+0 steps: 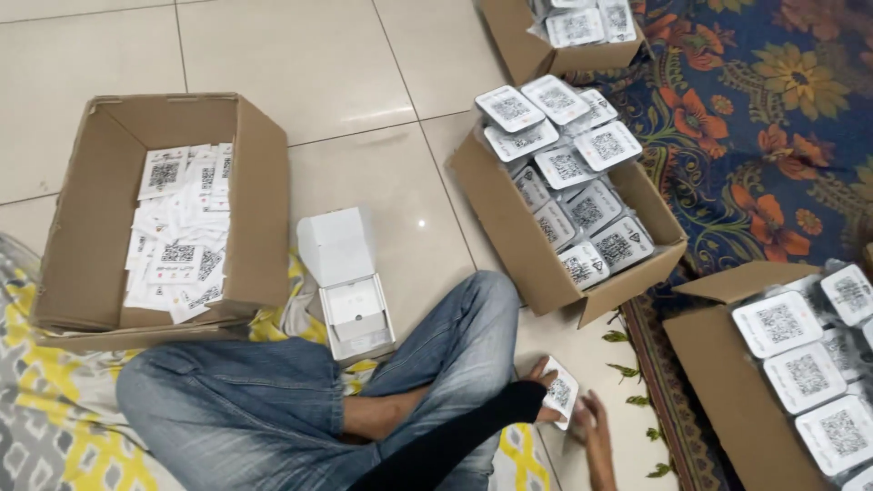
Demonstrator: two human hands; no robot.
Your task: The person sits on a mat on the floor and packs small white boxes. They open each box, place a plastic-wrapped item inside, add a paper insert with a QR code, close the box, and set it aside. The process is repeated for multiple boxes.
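1. The left hand (543,391), in a black sleeve, reaches across the person's crossed legs and closes its fingers on a small white unit (559,393) with a square code label on its face.
2. The unit sits low on the tiled floor (346,73), just right of the person's jeans-clad knee (473,318), tilted with its labelled face up.
3. The right hand (591,427) lies just right of the unit, fingers spread and loosely open; it is blurred, and I cannot tell whether it touches the unit or holds anything.
4. Above both hands stands the middle box (518,227), cardboard, packed and heaped with more of the same labelled units.
5. The right box (718,382), also full of such units, stands on a flowered rug (764,136), near the right hand.
6. A further box (518,45) of units shows at the top edge, well apart from the hands.
7. An open white carton (350,291) lies left of the knee, lid raised, with a white insert inside.
8. The left box (264,200) holds loose paper slips (177,245) with code squares, well apart from both hands, resting partly on a yellow-and-grey mat (55,427).
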